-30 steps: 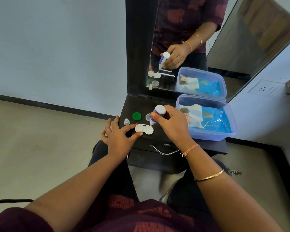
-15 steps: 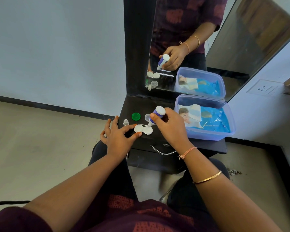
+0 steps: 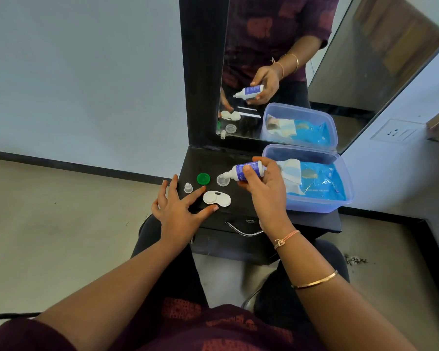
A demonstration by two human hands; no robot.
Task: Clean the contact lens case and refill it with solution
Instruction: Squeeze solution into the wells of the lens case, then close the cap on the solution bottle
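A white contact lens case (image 3: 216, 198) lies open on the black dresser top (image 3: 241, 207). My left hand (image 3: 180, 213) rests beside it with fingers spread, thumb tip and forefinger at the case's left edge. My right hand (image 3: 263, 189) grips a small white and blue solution bottle (image 3: 246, 171), held almost level with its nozzle pointing left above a clear round cap (image 3: 223, 180). A green cap (image 3: 203, 178) and a small white bottle cap (image 3: 188, 187) lie behind the case.
A clear blue plastic box (image 3: 314, 203) holding a blue wipes pack stands at the right of the top. A mirror (image 3: 302, 72) rises behind and reflects the hands. A drawer handle (image 3: 241, 230) sits under the top's front edge. A wall socket (image 3: 395, 131) is at the right.
My right hand has lifted the bottle off the case and turned it from nozzle-down to nearly level. My left hand's fingers have spread a little beside the case.
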